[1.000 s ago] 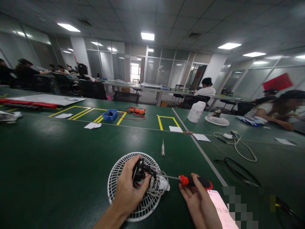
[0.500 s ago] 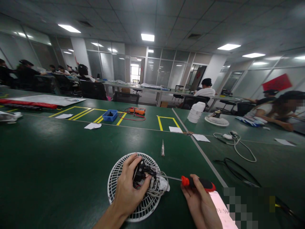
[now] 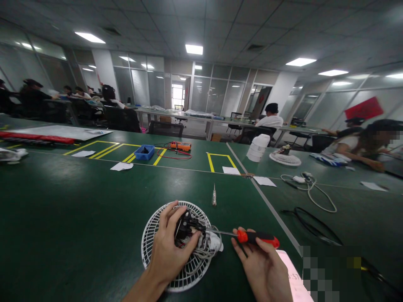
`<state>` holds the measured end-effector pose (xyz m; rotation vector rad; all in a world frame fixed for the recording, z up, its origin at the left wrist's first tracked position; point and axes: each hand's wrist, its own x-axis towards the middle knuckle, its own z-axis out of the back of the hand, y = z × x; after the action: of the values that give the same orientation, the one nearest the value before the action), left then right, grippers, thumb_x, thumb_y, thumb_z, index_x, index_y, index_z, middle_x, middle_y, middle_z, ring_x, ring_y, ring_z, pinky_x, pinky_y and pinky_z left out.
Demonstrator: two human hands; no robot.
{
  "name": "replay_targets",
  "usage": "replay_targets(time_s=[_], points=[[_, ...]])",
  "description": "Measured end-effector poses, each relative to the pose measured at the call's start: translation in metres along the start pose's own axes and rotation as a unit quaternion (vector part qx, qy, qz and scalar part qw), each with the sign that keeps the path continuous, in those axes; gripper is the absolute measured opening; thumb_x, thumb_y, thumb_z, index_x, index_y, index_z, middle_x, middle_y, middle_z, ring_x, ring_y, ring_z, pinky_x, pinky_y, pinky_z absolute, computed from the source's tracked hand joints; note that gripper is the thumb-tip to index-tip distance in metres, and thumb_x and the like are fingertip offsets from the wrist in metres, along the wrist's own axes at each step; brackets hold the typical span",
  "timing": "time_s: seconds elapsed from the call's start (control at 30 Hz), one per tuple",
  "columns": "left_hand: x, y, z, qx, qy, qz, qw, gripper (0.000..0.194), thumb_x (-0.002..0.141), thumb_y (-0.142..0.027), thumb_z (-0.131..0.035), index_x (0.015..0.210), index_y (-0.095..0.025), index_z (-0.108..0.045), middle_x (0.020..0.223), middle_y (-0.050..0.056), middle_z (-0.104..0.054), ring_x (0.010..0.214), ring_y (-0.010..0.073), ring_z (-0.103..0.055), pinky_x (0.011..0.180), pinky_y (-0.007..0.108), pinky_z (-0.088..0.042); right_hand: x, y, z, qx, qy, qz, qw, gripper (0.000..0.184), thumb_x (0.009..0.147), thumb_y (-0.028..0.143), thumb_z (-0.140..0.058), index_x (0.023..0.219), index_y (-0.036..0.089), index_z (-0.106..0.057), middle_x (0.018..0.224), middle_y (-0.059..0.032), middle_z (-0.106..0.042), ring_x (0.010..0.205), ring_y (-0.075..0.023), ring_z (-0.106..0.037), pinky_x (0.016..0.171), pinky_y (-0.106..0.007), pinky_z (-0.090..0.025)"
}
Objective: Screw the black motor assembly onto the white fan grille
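Observation:
My left hand is wrapped round the black fan motor assembly, thumb on its near side. The assembly lies on a round white fan grille, with grey wires and a white plastic part at its right. A red and black screwdriver lies level in the fingers of my right hand, thumb against the handle. Its shaft points left and meets the assembly; the tip is hidden among the parts. A small clear-handled screwdriver lies beyond the grille.
A lit phone lies beside my right wrist. Farther off are a blue bin, an orange multimeter, a white cylindrical part and another fan grille. Cables lie at right, near a seated person.
My right hand's fingers have shifted and opened somewhat around the screwdriver handle, which now shows more. The left hand keeps its hold on the motor assembly.

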<state>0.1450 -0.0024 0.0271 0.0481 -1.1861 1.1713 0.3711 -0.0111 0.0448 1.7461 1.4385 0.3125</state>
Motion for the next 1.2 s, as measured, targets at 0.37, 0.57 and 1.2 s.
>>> replay_targets(time_s=[0.37, 0.57, 1.2], points=[[0.001, -0.001, -0.001, 0.002, -0.003, -0.005, 1.000, 0.050, 0.087, -0.031, -0.071, 0.132, -0.025, -0.052, 0.140, 0.012, -0.050, 0.128, 0.0288, -0.059, 0.103, 0.048, -0.057, -0.001, 0.000, -0.001, -0.003, -0.028, -0.007, 1.000, 0.030, 0.050, 0.026, -0.089, 0.072, 0.021, -0.069, 0.082, -0.0033, -0.074, 0.089, -0.0256, -0.070, 0.091, -0.048, -0.056], [0.000, 0.000, 0.000, 0.001, -0.002, -0.003, 1.000, 0.049, 0.087, -0.031, -0.071, 0.132, -0.025, -0.053, 0.141, 0.012, -0.049, 0.130, 0.0285, -0.058, 0.105, 0.047, -0.056, -0.002, 0.001, -0.002, 0.001, -0.029, -0.027, 0.999, 0.029, 0.051, 0.026, -0.087, 0.071, 0.020, -0.067, 0.081, -0.0040, -0.074, 0.088, -0.0261, -0.070, 0.090, -0.047, -0.056], [-0.003, 0.007, 0.000, -0.050, 0.028, 0.077, 0.995, 0.083, 0.084, -0.035, -0.073, 0.152, -0.027, -0.027, 0.142, 0.015, -0.054, 0.117, 0.0264, -0.066, 0.101, 0.048, -0.057, 0.007, 0.001, 0.008, -0.182, 0.058, -0.003, 0.982, 0.033, 0.065, 0.042, -0.084, 0.079, 0.020, -0.063, 0.063, 0.0062, -0.048, 0.056, -0.0128, -0.043, 0.054, -0.027, -0.041]])
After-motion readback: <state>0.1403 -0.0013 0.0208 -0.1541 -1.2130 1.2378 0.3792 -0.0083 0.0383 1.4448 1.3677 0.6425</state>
